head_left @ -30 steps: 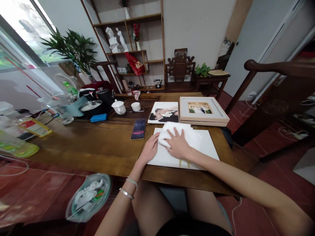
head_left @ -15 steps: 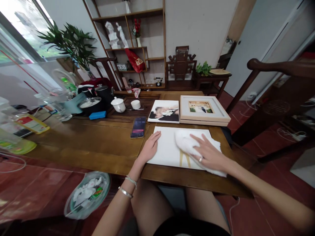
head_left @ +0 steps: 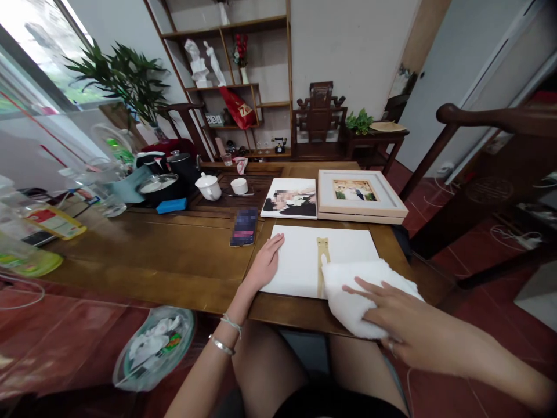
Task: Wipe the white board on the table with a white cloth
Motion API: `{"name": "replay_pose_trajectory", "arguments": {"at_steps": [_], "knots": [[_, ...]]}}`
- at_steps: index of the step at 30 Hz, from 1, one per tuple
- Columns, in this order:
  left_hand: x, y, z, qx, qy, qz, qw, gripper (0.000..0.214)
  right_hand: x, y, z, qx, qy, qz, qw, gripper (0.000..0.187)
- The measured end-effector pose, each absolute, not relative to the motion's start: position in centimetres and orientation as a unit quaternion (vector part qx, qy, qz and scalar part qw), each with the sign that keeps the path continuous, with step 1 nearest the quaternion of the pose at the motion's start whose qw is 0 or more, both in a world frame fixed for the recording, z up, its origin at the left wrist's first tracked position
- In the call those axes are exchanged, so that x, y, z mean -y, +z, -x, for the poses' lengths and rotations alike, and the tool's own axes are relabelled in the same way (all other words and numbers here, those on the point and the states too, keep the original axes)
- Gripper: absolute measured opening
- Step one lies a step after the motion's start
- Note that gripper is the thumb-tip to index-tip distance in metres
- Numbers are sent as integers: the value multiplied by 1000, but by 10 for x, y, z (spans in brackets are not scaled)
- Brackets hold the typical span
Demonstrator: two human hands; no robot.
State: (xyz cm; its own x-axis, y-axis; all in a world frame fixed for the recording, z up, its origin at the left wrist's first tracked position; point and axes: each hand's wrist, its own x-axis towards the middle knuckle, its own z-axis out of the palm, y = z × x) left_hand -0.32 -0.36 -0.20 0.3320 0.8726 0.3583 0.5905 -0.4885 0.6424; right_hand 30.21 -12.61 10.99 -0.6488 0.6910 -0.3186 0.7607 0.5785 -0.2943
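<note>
A white rectangular panel [head_left: 299,255] with a tan, forked stand-like piece [head_left: 322,247] on its face lies near the table's front edge. My left hand [head_left: 266,264] rests flat on the panel's left edge, fingers stretched out. Under my right hand [head_left: 387,307] is a bunched white cloth [head_left: 369,276], held over the panel's lower right corner and hanging past the table edge. The fingers of that hand are partly spread on top; its thumb is not clearly visible. The cloth hides part of the tan piece.
Behind the panel lie a photo print [head_left: 289,197] and a pale framed picture [head_left: 361,197]. A phone [head_left: 243,226] is to the left, with a white lidded cup [head_left: 209,187] and blue block [head_left: 171,205] beyond. Below left stands a lined bin [head_left: 187,331].
My right hand has drawn the white cloth right and toward me, uncovering the top of the tan piece. My left hand stays in place on the panel.
</note>
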Motion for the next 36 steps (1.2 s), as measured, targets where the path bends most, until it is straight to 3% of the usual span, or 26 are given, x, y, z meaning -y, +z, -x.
{"name": "replay_pose_trajectory", "arguments": {"at_steps": [5, 10, 15, 20, 24, 31, 36], "knots": [[4, -1, 4, -462, 345, -792, 203, 46, 65, 99, -316, -886, -190, -419, 61, 31], [5, 2, 4, -459, 351, -788, 212, 45, 12, 71, -313, -877, -100, -470, -10, 40], [5, 2, 3, -466, 344, -789, 205, 45, 59, 81, -305, -872, -128, -470, 33, 51], [4, -1, 3, -465, 342, -793, 195, 46, 118, 110, -318, -881, -219, -414, 62, 41], [4, -1, 3, -462, 346, -791, 201, 46, 85, 107, -322, -873, -231, -428, 43, 37], [3, 0, 3, -464, 343, -791, 202, 45, 2, 63, -306, -848, -92, -520, -45, 52], [4, 1, 3, -461, 345, -790, 208, 46, 35, 83, -305, -859, -127, -496, 14, 49]]}}
